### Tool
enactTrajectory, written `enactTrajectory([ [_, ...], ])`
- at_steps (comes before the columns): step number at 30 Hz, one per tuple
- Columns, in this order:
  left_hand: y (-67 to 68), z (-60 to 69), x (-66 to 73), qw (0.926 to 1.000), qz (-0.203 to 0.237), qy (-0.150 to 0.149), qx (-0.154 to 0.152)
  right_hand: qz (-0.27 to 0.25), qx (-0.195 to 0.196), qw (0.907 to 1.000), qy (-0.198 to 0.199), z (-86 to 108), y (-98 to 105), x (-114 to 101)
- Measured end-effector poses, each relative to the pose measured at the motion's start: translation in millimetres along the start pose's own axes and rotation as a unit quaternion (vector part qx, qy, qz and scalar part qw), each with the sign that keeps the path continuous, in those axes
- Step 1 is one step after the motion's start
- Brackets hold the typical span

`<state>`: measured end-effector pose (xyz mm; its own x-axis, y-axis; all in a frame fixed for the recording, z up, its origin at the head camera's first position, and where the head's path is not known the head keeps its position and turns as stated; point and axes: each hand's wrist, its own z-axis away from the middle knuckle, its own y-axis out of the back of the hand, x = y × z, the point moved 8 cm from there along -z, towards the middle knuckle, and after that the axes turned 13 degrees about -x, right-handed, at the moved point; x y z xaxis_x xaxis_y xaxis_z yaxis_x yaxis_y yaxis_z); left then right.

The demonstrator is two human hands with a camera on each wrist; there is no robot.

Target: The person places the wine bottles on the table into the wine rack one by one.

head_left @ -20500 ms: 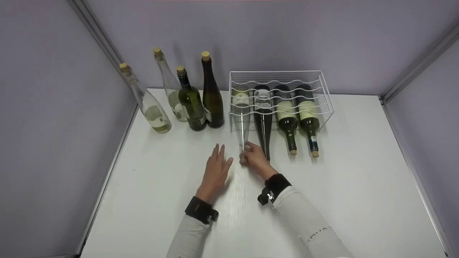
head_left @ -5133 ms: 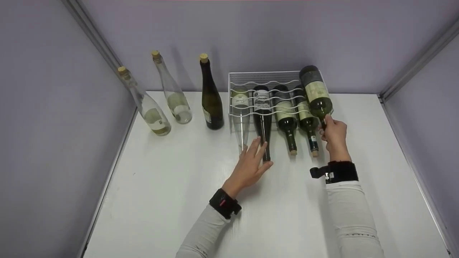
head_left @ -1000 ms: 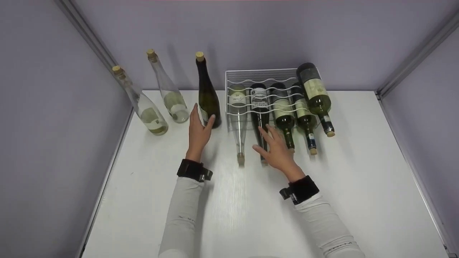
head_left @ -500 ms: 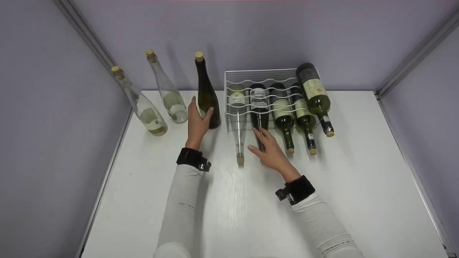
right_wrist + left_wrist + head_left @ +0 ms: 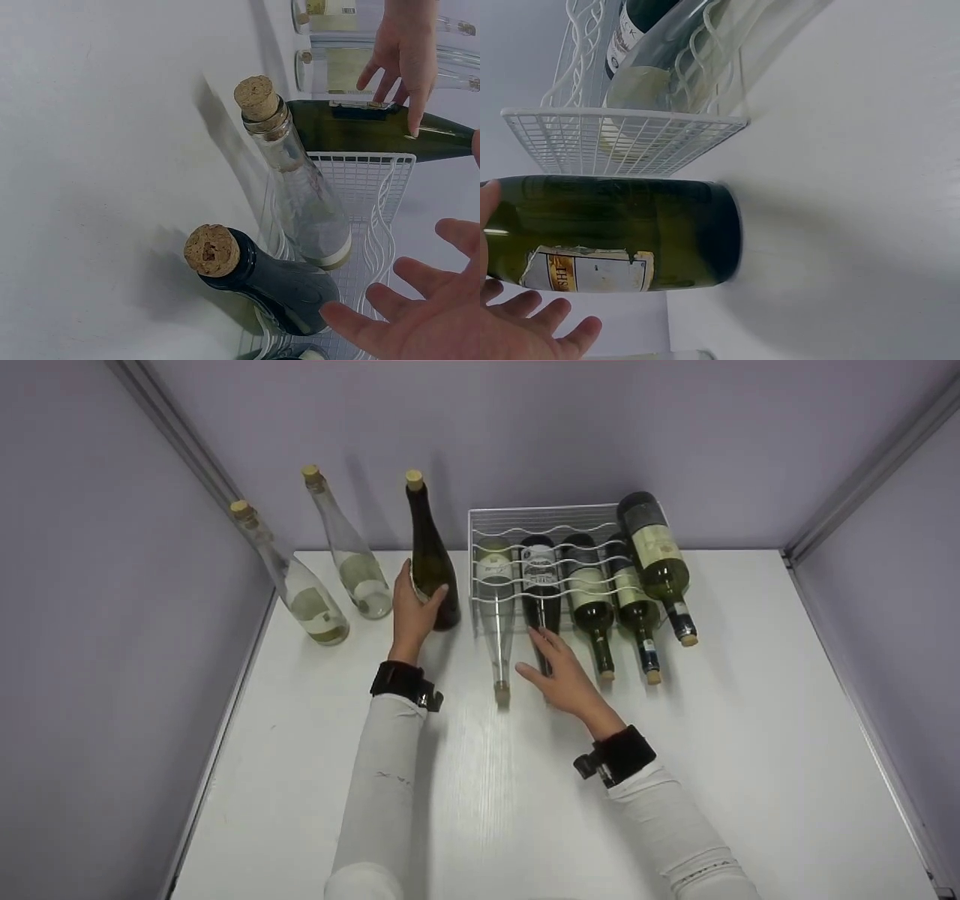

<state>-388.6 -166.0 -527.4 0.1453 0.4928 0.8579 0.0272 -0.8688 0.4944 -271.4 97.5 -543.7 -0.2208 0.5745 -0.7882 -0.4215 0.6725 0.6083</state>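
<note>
A tall dark green wine bottle (image 5: 433, 559) with a cork stands upright left of the rack. My left hand (image 5: 412, 619) is at its lower body, thumb on one side and fingers on the other. In the left wrist view the bottle (image 5: 615, 217) shows a torn label, and the fingertips (image 5: 581, 334) lie apart from the glass. My right hand (image 5: 566, 679), fingers spread, hovers by the neck of a dark bottle (image 5: 541, 607) lying in the white wire rack (image 5: 540, 514); whether it touches is unclear. A clear bottle (image 5: 496, 615) lies beside that one.
Two clear corked bottles (image 5: 319, 611) (image 5: 360, 574) stand at the left. Further right in the rack lie green bottles (image 5: 592, 600) (image 5: 636, 604), with another green bottle (image 5: 654, 544) tilted on top at the right end. Grey walls (image 5: 525, 427) enclose the white table (image 5: 480, 810).
Since the oldest frame, a green bottle has gone from beside the dark one onto the rack's top right. Lately my left hand has moved up to the dark bottle; my right hand drifted slightly left.
</note>
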Motion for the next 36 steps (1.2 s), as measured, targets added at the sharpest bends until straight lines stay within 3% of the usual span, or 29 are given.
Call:
enactTrajectory([
  [11, 5.8, -3.4, 0.4, 0.9996, 0.014, -0.004, 0.023, 0.0, -0.009, 0.9999, 0.009, -1.3, -2.4, -2.3],
  [21, 5.0, -4.4, 1.3, 0.9998, 0.008, 0.015, 0.009, 0.008, -0.005, 0.9998, 0.015, -1.9, -2.0, -2.0],
  [31, 5.8, -1.6, 1.2, 0.9985, 0.053, -0.003, 0.007, 0.003, -0.006, 0.9998, 0.017, -1.1, -3.0, -2.7],
  [36, 7.7, 1.7, -1.2, 0.9993, 0.035, -0.01, 0.012, 0.005, -0.007, 0.9997, 0.02, -0.9, -3.3, -4.5],
])
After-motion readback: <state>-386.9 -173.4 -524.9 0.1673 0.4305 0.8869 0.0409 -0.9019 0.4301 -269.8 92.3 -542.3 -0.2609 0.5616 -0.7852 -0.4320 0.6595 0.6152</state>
